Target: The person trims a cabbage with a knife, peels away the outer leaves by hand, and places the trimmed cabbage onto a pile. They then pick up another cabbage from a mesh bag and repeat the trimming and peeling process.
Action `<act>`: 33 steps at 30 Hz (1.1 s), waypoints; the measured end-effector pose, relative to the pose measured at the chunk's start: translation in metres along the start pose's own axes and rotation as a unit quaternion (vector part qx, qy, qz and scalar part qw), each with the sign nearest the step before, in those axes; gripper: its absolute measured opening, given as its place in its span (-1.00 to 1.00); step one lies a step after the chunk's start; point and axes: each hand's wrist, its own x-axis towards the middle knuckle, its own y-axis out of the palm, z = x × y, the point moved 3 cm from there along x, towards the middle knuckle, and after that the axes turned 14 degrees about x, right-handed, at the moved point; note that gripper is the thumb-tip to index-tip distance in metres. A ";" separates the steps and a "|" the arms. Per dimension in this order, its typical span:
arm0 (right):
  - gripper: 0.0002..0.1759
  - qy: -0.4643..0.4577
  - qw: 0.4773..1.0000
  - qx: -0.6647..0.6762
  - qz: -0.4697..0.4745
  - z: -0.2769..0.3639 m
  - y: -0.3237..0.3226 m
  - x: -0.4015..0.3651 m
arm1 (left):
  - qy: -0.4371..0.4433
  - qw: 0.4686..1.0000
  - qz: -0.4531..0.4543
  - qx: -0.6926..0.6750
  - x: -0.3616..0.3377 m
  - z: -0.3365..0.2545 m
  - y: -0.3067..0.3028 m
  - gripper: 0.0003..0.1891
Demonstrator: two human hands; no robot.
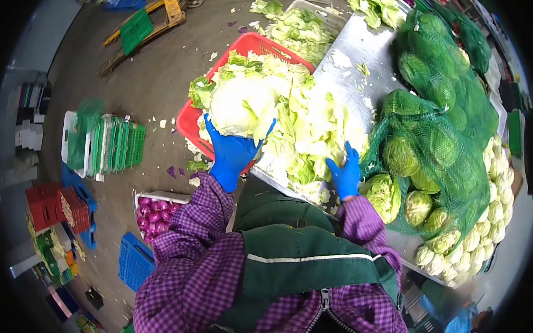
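Note:
My left hand, in a blue glove, cups a large pale cabbage from the near side, thumb and fingers spread around it. That cabbage overlaps a red crate heaped with cabbage leaves. My right hand, also gloved in blue, has its fingers apart at the edge of a pile of loose pale leaves on the metal table. Just to its right sits a loose green cabbage, beside a green net bag full of cabbages.
Trimmed cabbages are stacked at the table's right end. Beyond the red crate stands another bin of leaves. On the floor at left are a crate of red onions, a blue crate, stacked green crates and a yellow pallet jack.

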 end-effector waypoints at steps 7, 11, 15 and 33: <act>-0.16 0.039 0.898 0.410 0.158 0.138 0.050 0.064 | -0.010 0.999 -0.031 -0.004 -0.001 -0.002 -0.013 -0.19; -0.63 -0.051 0.892 0.422 0.151 0.179 0.060 0.065 | -0.025 0.996 -0.064 0.053 -0.011 0.003 -0.010 -0.18; -0.78 0.047 0.916 0.397 0.025 0.138 0.040 0.090 | -0.057 0.995 -0.027 -0.079 -0.018 0.018 -0.015 -0.13; -0.38 0.148 0.928 0.323 0.109 0.046 0.019 0.041 | 0.056 0.641 0.047 0.764 -0.006 0.049 -0.015 -0.19</act>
